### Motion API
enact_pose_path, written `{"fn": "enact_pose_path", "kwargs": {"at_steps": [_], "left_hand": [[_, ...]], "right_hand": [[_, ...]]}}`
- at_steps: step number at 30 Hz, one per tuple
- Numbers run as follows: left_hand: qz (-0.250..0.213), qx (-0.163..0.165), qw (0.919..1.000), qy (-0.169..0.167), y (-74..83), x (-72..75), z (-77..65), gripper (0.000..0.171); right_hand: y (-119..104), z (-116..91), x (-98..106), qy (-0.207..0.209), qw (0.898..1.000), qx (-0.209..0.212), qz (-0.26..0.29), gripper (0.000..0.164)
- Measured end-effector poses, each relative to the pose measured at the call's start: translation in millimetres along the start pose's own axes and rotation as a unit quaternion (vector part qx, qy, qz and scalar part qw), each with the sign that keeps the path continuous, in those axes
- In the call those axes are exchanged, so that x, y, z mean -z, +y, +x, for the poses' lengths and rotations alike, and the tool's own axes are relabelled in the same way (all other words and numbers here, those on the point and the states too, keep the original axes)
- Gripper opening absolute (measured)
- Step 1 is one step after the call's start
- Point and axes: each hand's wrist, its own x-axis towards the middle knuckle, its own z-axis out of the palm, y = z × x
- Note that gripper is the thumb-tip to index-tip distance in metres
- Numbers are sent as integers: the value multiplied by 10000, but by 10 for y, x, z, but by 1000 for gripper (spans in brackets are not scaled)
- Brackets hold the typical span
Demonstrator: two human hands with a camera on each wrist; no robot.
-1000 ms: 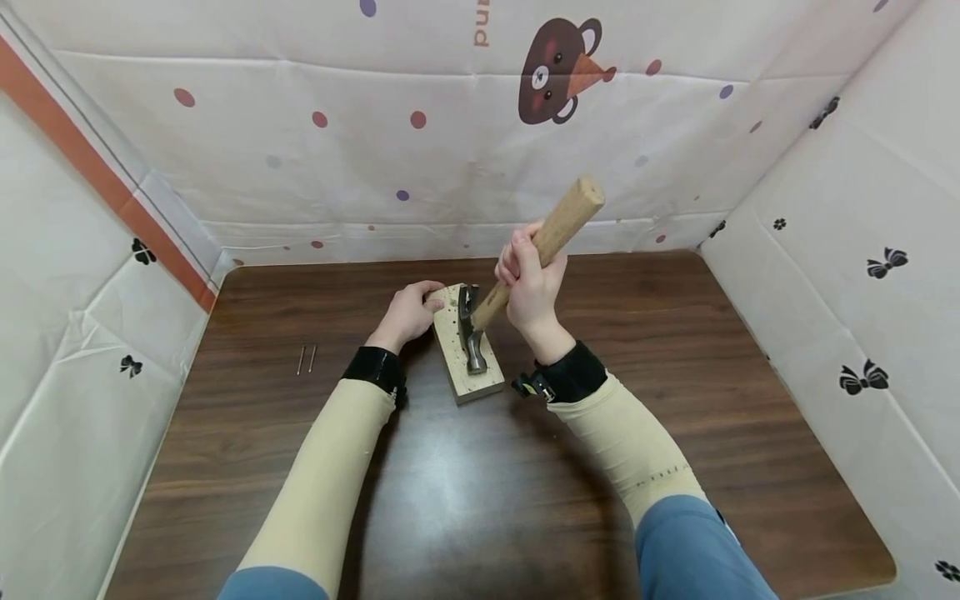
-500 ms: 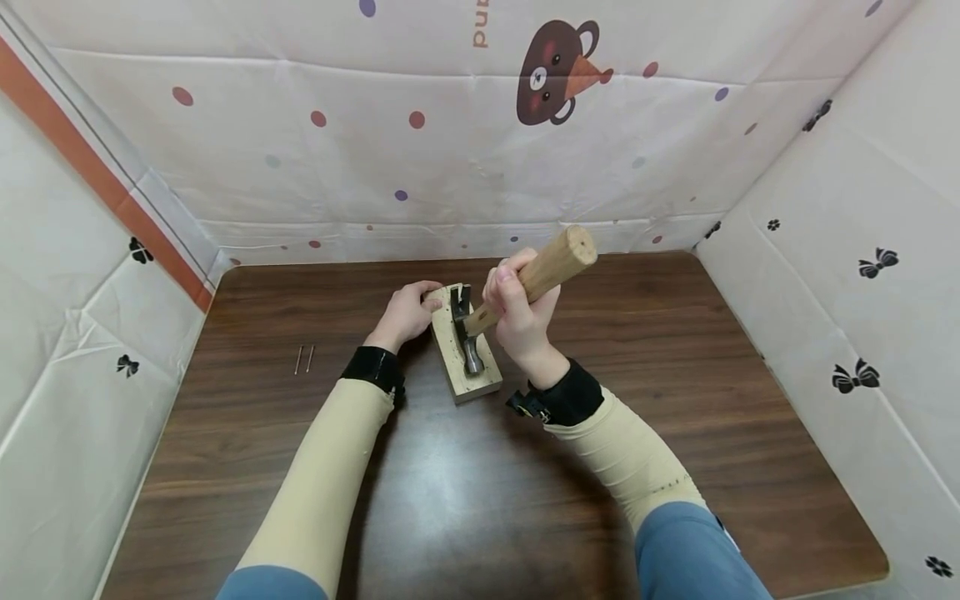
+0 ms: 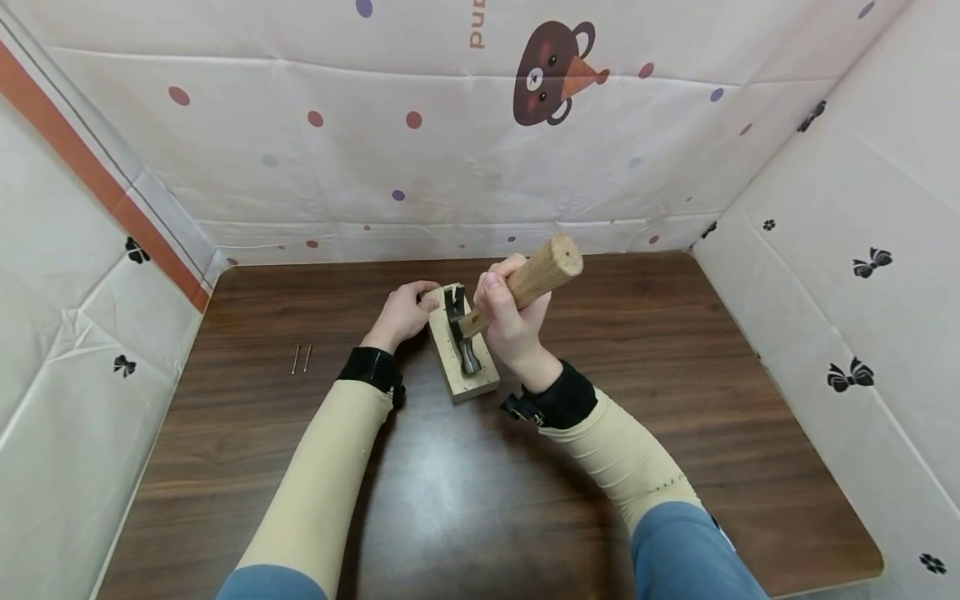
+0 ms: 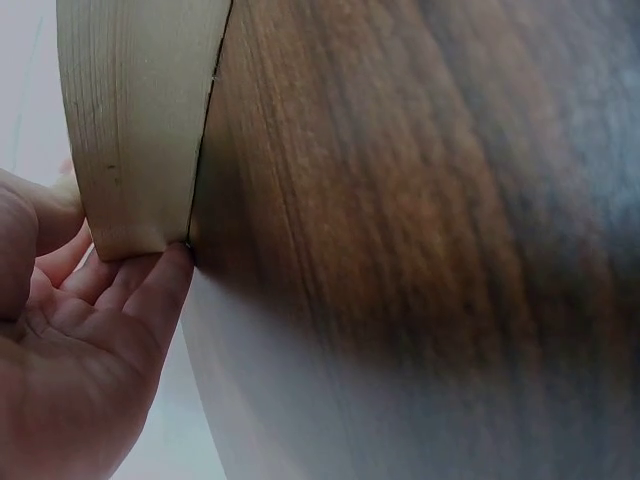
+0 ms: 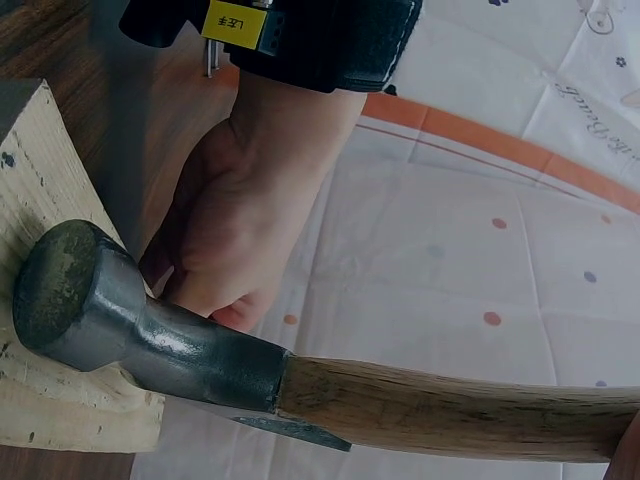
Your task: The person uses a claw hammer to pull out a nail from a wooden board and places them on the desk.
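A pale wooden block (image 3: pixel 474 386) with dark small holes lies on the table in the head view. My left hand (image 3: pixel 401 317) holds its far end. In the left wrist view, the thumb is on one side of the block (image 4: pixel 140 120) and the fingers of that hand (image 4: pixel 90 370) bend against its end. My right hand (image 3: pixel 516 325) grips the wooden handle of a claw hammer (image 3: pixel 551 268). The hammer's metal head (image 5: pixel 190 350) rests along the block's top, claw towards the far end. Whether a nail sits in the claw is hidden.
Two thin nails (image 3: pixel 296 359) lie side by side on the brown table (image 3: pixel 232 433), left of the left forearm. White patterned sheeting (image 3: pixel 337 167) stands behind the table and on both sides.
My right hand has moved a little left, and the hammer handle has tipped lower and towards me. The hammer head stays on the block. My left hand keeps its hold.
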Motion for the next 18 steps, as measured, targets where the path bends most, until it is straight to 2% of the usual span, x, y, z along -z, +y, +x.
{"fn": "enact_pose_path", "kwargs": {"at_steps": [8, 14, 18], "left_hand": [[-244, -8, 9996, 153, -16, -15, -7, 43], [-550, -194, 9970, 512, -33, -38, -47, 39], [-546, -399, 9948, 757, -31, -36, -59, 40]], "right_hand": [[-14, 39, 12, 189, 9998, -100, -48, 28], [-11, 47, 17, 322, 9991, -220, -147, 33], [-21, 40, 23, 381, 9988, -243, -197, 35]]}}
